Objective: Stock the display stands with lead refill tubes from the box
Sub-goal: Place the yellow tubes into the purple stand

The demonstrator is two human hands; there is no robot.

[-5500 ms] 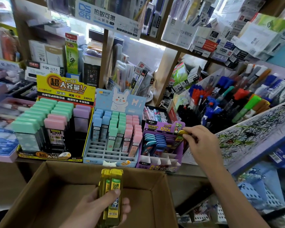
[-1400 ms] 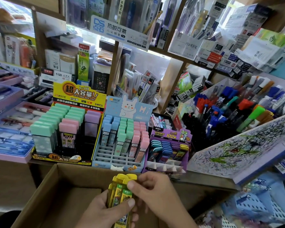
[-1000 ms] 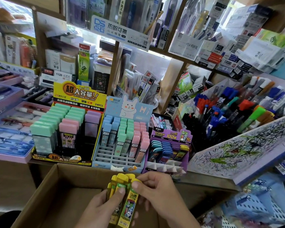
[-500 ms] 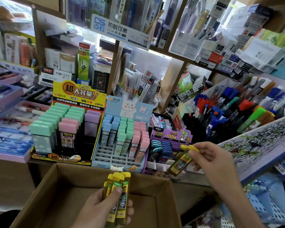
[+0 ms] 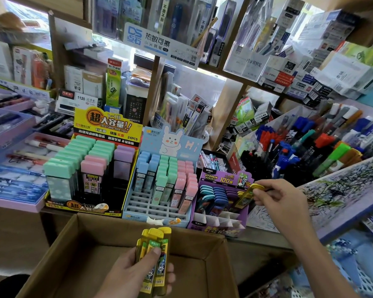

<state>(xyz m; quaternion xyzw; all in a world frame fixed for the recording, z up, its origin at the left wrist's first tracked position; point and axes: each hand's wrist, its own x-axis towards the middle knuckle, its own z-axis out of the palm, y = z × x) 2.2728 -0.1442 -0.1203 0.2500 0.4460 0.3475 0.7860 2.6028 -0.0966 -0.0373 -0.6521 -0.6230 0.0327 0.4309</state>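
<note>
My right hand (image 5: 282, 201), right of centre in the frame, pinches a single yellow lead refill tube (image 5: 244, 196) by its cap end, with thumb and first fingers (image 5: 265, 188) closed narrow on it. The tube hangs tilted, its lower end toward the right-hand column of the purple stand (image 5: 223, 177), just behind the empty card pockets along the stand's front. I cannot quite tell whether its tip has entered a pocket or only hovers at the edge. My left hand (image 5: 134, 274), at lower centre, grips the spare bundle of tubes (image 5: 157, 250) upright over the open cardboard box (image 5: 69, 239), thumb pressed across the labels and the other fingers wrapped round the back.

I judge these tubes to be very light: thin, hard plastic, stiff and smooth, with glossy labels that make them a little slippery. The leads inside are probably brittle, so I should neither drop a tube nor force it. The best hold is the one I have, up at the cap across the flat faces, which leaves the lower body free to slide down. The pockets look like thin card and would likely buckle under a crooked push, so I should straighten the tube first. In my left hand the tubes could fan out or slip against one another, so firm thumb pressure across their middle should keep them stacked.
</note>
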